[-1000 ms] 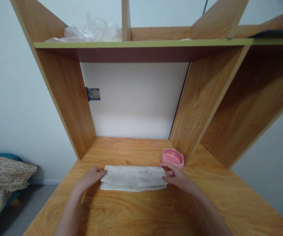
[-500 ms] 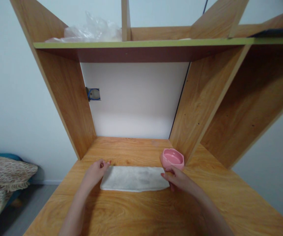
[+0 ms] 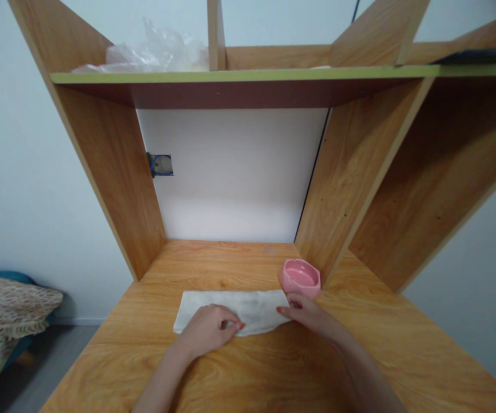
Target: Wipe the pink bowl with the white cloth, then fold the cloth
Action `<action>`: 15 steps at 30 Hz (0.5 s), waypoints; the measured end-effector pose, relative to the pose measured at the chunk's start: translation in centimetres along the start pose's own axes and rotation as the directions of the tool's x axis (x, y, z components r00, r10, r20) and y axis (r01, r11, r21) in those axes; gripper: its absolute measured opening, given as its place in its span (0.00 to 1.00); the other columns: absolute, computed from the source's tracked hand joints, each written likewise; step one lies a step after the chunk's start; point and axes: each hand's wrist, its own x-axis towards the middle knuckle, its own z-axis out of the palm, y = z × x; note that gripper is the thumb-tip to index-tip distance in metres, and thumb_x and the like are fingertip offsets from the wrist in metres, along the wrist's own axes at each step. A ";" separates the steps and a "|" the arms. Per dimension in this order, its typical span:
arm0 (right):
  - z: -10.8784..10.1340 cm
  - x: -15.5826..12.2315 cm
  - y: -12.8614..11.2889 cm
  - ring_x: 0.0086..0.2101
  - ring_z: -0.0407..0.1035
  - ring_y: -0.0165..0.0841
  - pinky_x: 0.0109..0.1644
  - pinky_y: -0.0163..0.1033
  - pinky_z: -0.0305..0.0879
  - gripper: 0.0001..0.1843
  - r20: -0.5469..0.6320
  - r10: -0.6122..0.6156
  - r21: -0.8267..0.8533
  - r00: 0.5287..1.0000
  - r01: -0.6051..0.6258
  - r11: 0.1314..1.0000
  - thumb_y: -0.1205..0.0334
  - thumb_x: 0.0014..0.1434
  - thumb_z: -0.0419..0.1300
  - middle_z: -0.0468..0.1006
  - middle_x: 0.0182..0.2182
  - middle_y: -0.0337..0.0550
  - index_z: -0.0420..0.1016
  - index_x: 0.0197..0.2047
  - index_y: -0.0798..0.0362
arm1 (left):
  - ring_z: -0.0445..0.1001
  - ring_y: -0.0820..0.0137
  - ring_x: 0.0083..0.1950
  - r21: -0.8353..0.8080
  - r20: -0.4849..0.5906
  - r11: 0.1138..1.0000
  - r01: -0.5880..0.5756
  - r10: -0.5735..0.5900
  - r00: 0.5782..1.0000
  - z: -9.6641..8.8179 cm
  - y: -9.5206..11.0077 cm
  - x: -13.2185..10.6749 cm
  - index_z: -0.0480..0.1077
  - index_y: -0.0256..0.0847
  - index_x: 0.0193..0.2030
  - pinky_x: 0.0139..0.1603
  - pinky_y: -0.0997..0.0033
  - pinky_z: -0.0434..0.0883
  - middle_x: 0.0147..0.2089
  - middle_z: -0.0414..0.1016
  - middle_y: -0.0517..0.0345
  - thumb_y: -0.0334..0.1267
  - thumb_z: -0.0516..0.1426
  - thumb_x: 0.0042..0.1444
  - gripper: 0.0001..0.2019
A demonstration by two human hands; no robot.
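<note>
A white cloth (image 3: 192,304), folded into a long strip with faint grey stains, lies flat across the wooden desk. My left hand (image 3: 211,330) rests over its middle, near the front edge, fingers curled and thumb and fingertips pinched at the fabric. At the right end of the cloth, my right hand (image 3: 303,314) pinches the corner between thumb and fingers. Just behind that hand sits a pink faceted bowl (image 3: 300,277), which looks like an ashtray. The left hand covers part of the cloth.
A wooden desk (image 3: 226,378) spreads under both hands. Upright panels (image 3: 101,172) flank the bay, beneath a green-edged shelf (image 3: 231,77) bearing a clear plastic bag (image 3: 157,51). An open socket box (image 3: 162,165) is in the back wall. A patterned blanket (image 3: 11,301) lies at left.
My left hand has left the cloth's left end and moved right to its middle front. My right hand stays at the right end, where the edge looks slightly shifted.
</note>
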 end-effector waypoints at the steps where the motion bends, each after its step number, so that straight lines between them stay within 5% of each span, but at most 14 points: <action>1: 0.1 0.0 -0.3 0.30 0.67 0.33 0.34 0.36 0.61 0.16 -0.018 -0.019 0.035 1.000 0.020 0.999 0.47 0.43 0.58 0.72 0.26 0.39 0.68 0.27 0.53 | 0.67 0.71 0.26 0.005 0.002 1.000 -0.002 0.002 1.000 0.0 -0.1 0.0 0.75 0.43 0.33 0.26 0.76 0.57 0.27 0.74 0.59 0.42 0.47 0.56 0.16; 7: 0.7 0.0 -0.9 0.34 0.67 0.35 0.39 0.39 0.62 0.14 -0.035 -0.061 0.130 0.997 0.066 0.989 0.53 0.43 0.59 0.73 0.28 0.39 0.67 0.30 0.53 | 0.66 0.72 0.25 0.028 0.006 0.999 -0.031 0.031 0.999 0.2 -0.2 0.0 0.74 0.41 0.31 0.26 0.78 0.57 0.26 0.74 0.59 0.40 0.46 0.56 0.16; 15: 0.5 0.6 1.5 0.17 0.53 0.24 0.20 0.30 0.47 0.15 -0.223 0.019 0.073 0.975 -0.003 0.997 0.54 0.37 0.58 0.57 0.15 0.27 0.54 0.24 0.49 | 0.67 0.74 0.25 0.072 0.037 0.992 -0.105 0.103 0.994 0.3 0.2 -0.1 0.73 0.43 0.29 0.27 0.79 0.58 0.25 0.73 0.63 0.38 0.46 0.56 0.15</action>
